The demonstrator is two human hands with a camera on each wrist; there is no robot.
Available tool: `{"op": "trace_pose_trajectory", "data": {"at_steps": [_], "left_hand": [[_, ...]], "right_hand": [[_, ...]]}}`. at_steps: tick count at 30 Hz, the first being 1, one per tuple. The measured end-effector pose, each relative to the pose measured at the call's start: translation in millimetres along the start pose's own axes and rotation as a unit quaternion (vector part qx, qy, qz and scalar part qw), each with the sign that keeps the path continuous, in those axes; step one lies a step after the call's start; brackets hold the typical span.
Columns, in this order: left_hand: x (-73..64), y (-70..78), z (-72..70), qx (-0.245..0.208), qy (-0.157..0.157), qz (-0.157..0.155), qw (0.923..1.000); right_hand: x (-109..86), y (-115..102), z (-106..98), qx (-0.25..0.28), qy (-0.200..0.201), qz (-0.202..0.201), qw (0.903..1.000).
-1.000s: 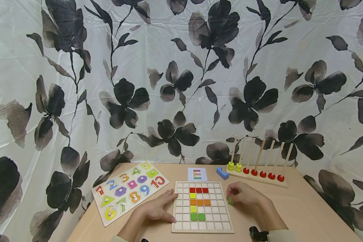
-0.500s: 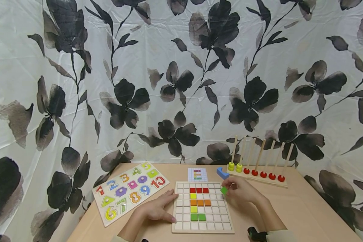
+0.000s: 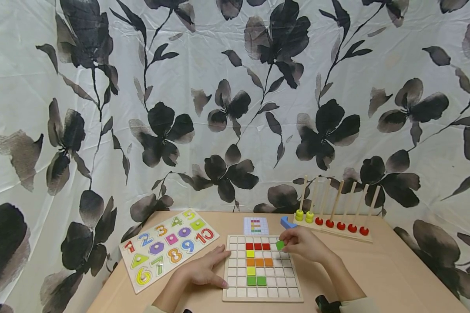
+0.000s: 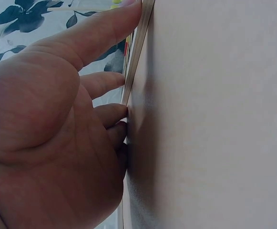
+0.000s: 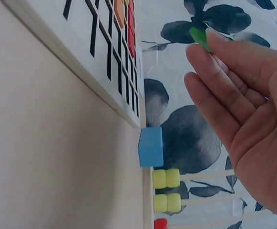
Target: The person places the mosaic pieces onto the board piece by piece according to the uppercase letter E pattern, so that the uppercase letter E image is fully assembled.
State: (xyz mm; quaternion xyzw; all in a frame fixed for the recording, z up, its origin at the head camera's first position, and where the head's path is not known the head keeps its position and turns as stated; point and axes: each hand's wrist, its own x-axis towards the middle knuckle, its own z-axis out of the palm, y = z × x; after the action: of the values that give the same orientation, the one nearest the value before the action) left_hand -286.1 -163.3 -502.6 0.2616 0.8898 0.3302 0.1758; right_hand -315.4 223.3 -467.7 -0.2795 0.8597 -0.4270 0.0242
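A wooden grid board [image 3: 235, 293] lies mid-table, with red, yellow, orange and green square tiles set in some of its cells. My right hand [image 3: 307, 245] pinches a green square tile [image 3: 280, 245] between thumb and fingertips, over the board's upper right cells. The right wrist view shows that green tile [image 5: 200, 38] raised above the board. My left hand [image 3: 201, 269] rests along the board's left edge, fingers straight, thumb at the lower left side. In the left wrist view its fingertips touch the board's side [image 4: 139, 52].
A number puzzle board [image 3: 166, 232] lies at the left. Behind the grid board is a small pattern card [image 3: 255, 226], with a blue block [image 3: 287, 222] beside it. A peg rack [image 3: 352, 232] with yellow and red beads stands back right. A floral cloth [image 3: 219, 130] hangs behind.
My right hand has moved left with the green tile, from beside the board's right edge to over its upper right cells. The left hand has stayed in place.
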Motion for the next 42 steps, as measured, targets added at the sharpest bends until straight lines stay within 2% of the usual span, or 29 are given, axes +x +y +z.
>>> {"op": "trace_pose_trajectory", "data": {"at_steps": [5, 10, 19, 33, 42], "left_hand": [[-0.5, 0.6, -0.3, 0.0, 0.0, -0.001, 1.0], [-0.5, 0.2, -0.6, -0.003, 0.0, -0.003, 1.0], [0.1, -0.1, -1.1, -0.001, 0.002, 0.001, 1.0], [0.9, -1.4, 0.0, -0.002, 0.0, 0.0, 1.0], [-0.2, 0.0, -0.3, -0.003, 0.0, -0.002, 1.0]], "right_hand": [[1.6, -6.1, 5.6, -0.006, -0.004, -0.01, 0.9999], [3.3, -11.8, 10.4, 0.002, -0.026, -0.013, 0.9996], [5.2, -20.1, 19.5, 0.004, -0.077, 0.017, 0.9969], [3.4, -27.7, 34.0, 0.014, -0.166, 0.032, 0.9855], [4.0, -28.2, 42.1, 0.02, -0.198, 0.046, 0.9789]]}}
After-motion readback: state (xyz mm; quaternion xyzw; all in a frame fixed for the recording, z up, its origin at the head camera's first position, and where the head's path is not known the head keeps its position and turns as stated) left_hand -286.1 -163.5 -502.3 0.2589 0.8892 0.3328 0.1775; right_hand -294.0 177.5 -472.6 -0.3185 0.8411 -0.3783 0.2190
